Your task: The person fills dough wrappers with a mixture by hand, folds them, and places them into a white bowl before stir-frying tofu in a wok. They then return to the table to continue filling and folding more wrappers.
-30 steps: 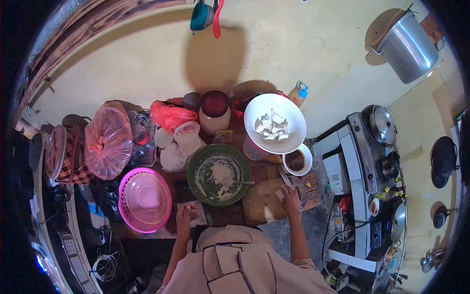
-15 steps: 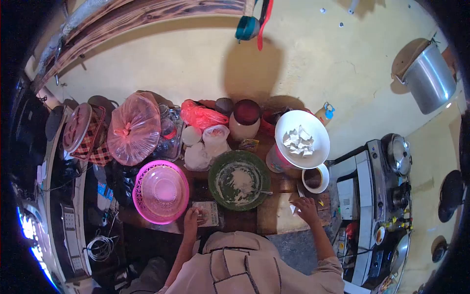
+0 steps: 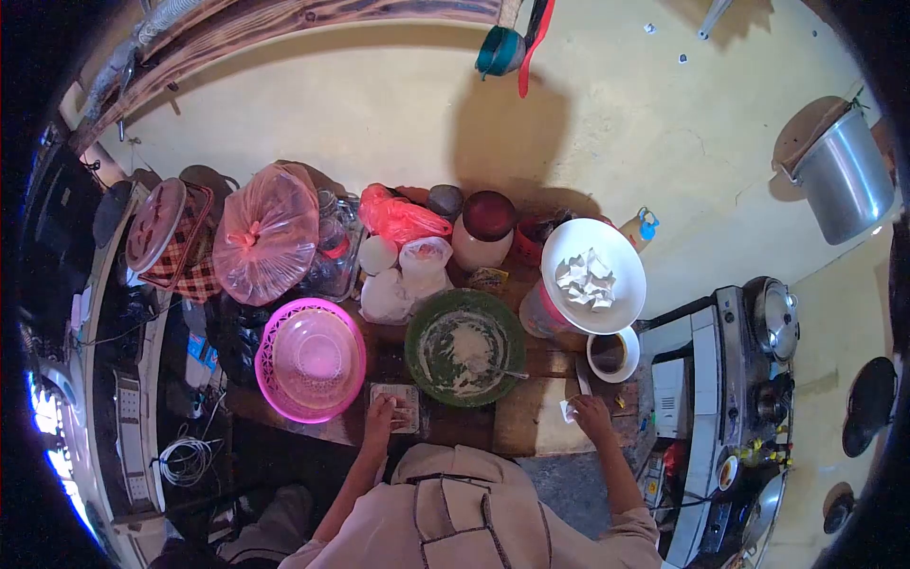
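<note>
My right hand (image 3: 594, 419) pinches a small white folded piece (image 3: 568, 411) over the light wooden board (image 3: 531, 417). A knife (image 3: 582, 376) lies just beyond that hand, beside a white cup of dark liquid (image 3: 612, 357). My left hand (image 3: 381, 417) has its fingers closed over the near-left edge of a flat printed plastic packet (image 3: 408, 406). Between my hands, farther back, stands a green basin (image 3: 417, 365) with white floury paste and a spoon (image 3: 512, 374) in it. A white bowl (image 3: 630, 275) of similar white pieces (image 3: 586, 280) rests on a pinkish container (image 3: 538, 313).
A pink basket with a basin inside (image 3: 267, 394) stands at the left. Behind are a knotted pink bag (image 3: 265, 232), a red bag (image 3: 403, 218), white bags (image 3: 387, 296) and a dark-lidded jar (image 3: 481, 247). A stove (image 3: 735, 332) is at the right; a pot (image 3: 844, 180) hangs above.
My left hand has shifted onto the printed packet's edge. My right hand keeps the white piece, slightly lower over the board. The whole view has turned a little.
</note>
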A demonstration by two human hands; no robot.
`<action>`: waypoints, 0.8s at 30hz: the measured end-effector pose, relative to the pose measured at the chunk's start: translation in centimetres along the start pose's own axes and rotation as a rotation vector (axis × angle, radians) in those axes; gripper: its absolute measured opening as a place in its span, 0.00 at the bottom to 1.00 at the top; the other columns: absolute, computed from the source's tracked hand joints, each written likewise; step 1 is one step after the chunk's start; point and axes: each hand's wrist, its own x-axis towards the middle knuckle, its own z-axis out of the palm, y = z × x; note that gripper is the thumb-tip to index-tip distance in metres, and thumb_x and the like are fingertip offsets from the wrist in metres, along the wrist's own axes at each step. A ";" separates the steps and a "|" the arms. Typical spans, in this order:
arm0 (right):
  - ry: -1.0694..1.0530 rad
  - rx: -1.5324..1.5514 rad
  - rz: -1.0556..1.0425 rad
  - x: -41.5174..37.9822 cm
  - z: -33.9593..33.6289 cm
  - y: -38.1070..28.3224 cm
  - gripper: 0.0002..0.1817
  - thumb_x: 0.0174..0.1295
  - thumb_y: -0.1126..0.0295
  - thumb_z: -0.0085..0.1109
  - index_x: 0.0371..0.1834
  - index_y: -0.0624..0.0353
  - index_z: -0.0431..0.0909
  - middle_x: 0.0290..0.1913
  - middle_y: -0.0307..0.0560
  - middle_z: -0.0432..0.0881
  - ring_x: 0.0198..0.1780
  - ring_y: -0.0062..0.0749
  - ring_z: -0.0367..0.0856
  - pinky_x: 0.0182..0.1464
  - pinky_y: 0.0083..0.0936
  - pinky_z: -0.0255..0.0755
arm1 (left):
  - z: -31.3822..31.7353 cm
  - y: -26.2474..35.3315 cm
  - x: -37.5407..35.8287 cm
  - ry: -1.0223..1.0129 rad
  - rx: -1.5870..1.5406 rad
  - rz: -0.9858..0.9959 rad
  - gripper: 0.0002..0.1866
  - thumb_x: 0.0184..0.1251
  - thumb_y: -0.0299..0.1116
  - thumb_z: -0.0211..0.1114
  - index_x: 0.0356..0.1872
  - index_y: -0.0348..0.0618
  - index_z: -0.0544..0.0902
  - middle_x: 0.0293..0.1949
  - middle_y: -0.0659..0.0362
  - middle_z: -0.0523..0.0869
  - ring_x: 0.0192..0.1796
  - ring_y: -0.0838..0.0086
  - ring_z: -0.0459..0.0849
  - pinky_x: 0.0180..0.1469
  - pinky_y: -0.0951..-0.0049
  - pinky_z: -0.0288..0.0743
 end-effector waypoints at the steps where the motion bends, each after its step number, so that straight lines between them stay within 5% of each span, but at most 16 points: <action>1: -0.036 0.002 0.020 0.2 -0.2 0.1 0.11 0.42 0.66 0.59 0.30 0.56 0.76 0.35 0.43 0.78 0.41 0.38 0.75 0.46 0.35 0.64 | 0.0 -0.1 0.2 -0.002 -0.001 -0.014 0.09 0.66 0.36 0.45 0.37 0.44 0.72 0.35 0.57 0.80 0.30 0.77 0.78 0.34 0.75 0.75; 6: -0.052 -0.166 0.086 2.6 -1.7 -0.3 0.06 0.42 0.72 0.58 0.26 0.55 0.76 0.27 0.44 0.78 0.34 0.40 0.76 0.41 0.36 0.67 | 0.1 -0.4 1.2 -0.050 -0.017 0.037 0.10 0.67 0.36 0.45 0.37 0.42 0.71 0.34 0.56 0.79 0.31 0.76 0.79 0.36 0.73 0.77; 9: -0.077 -0.159 0.301 4.4 -3.5 -1.3 0.06 0.41 0.76 0.57 0.25 0.57 0.77 0.26 0.45 0.79 0.29 0.39 0.77 0.36 0.35 0.69 | 1.4 0.9 1.0 -0.112 -0.034 0.074 0.11 0.67 0.38 0.46 0.38 0.41 0.72 0.35 0.56 0.78 0.33 0.74 0.80 0.37 0.73 0.77; 12: 0.200 0.282 0.657 4.3 -2.2 -1.6 0.05 0.44 0.78 0.56 0.26 0.61 0.77 0.26 0.45 0.80 0.29 0.33 0.78 0.32 0.29 0.71 | 2.6 0.5 2.5 -0.292 0.006 0.030 0.13 0.67 0.40 0.48 0.42 0.41 0.72 0.36 0.57 0.77 0.35 0.73 0.80 0.38 0.72 0.77; 13: 0.043 0.636 0.806 5.5 -3.9 -3.4 0.06 0.47 0.79 0.55 0.30 0.65 0.77 0.30 0.46 0.81 0.33 0.26 0.78 0.35 0.23 0.72 | 3.0 0.5 3.0 -0.362 0.023 0.007 0.14 0.66 0.41 0.48 0.43 0.41 0.72 0.37 0.57 0.77 0.35 0.72 0.80 0.39 0.72 0.77; 18: -0.059 0.939 0.572 8.8 -0.3 -11.3 0.08 0.50 0.74 0.59 0.34 0.64 0.77 0.31 0.42 0.80 0.33 0.23 0.77 0.38 0.20 0.72 | 8.4 1.8 2.4 -0.563 0.194 -0.080 0.16 0.64 0.39 0.53 0.47 0.38 0.71 0.35 0.56 0.78 0.34 0.73 0.80 0.35 0.73 0.78; 21: -0.170 0.911 0.621 10.8 0.1 -16.1 0.09 0.51 0.73 0.60 0.36 0.64 0.76 0.30 0.41 0.79 0.34 0.21 0.76 0.37 0.21 0.71 | 8.7 3.4 1.9 -0.619 0.528 0.017 0.16 0.62 0.36 0.55 0.46 0.36 0.71 0.31 0.57 0.79 0.31 0.74 0.80 0.33 0.74 0.78; 24: 0.104 0.645 0.588 12.6 -1.3 -17.4 0.12 0.53 0.67 0.59 0.35 0.64 0.75 0.31 0.44 0.79 0.33 0.28 0.77 0.36 0.26 0.70 | 6.8 3.6 2.7 -0.532 0.657 0.149 0.14 0.61 0.34 0.56 0.43 0.34 0.72 0.29 0.57 0.79 0.27 0.74 0.80 0.30 0.75 0.77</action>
